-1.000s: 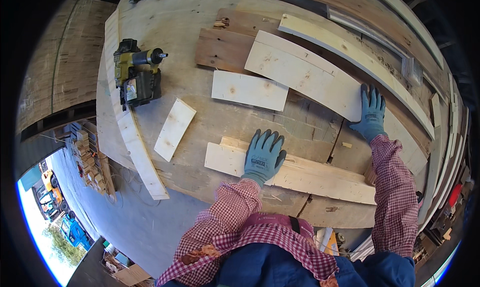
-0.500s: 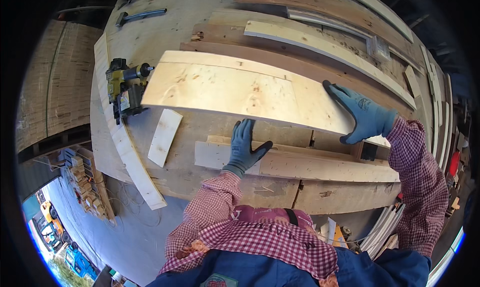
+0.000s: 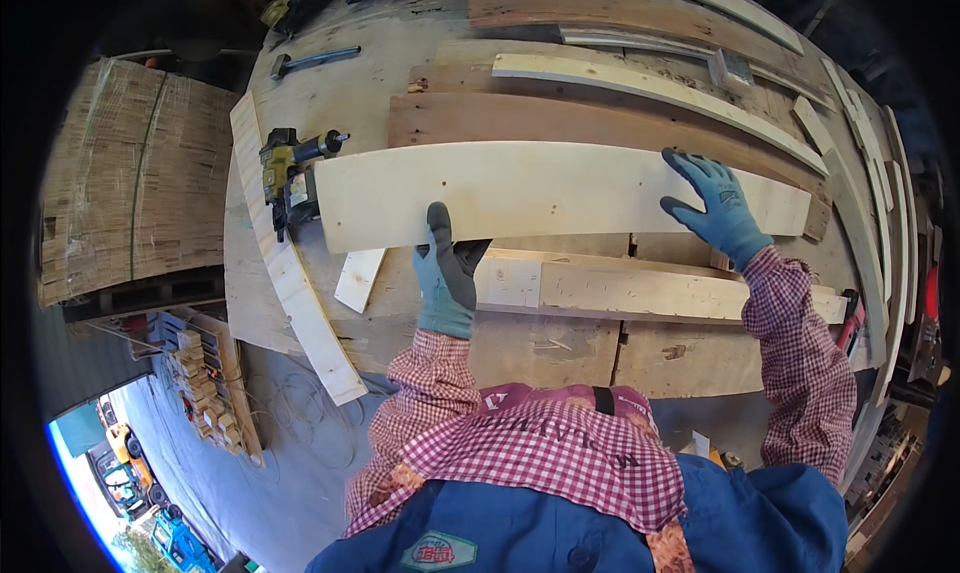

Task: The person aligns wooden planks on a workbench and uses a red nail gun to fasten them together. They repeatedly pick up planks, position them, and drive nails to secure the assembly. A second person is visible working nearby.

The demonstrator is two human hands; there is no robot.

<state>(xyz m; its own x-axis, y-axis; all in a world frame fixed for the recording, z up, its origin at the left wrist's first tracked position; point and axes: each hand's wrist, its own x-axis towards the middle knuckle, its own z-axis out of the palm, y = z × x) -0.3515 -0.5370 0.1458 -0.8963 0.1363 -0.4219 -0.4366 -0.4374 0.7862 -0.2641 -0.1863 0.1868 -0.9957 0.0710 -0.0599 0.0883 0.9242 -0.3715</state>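
A wide pale wooden board spans the middle of the view, a few small dark spots on its upper face. At its near edge, left of the middle, my gloved left hand grips it, thumb on top and the other fingers partly hidden underneath. My gloved right hand rests on the right part of the board, thumb and fingers spread apart. Closer to me lies a long narrow wooden piece. A yellow-and-black nail gun sits by the board's left end.
A hammer lies far left, near another power tool. Long planks cover the far side of the worktable. A pale strip overhangs its left front edge. Stacked wood stands to the left.
The board has been turned, showing a plainer face without the lengthwise seam. My left hand has closed on its near edge. My right hand has shifted from its end onto its face.
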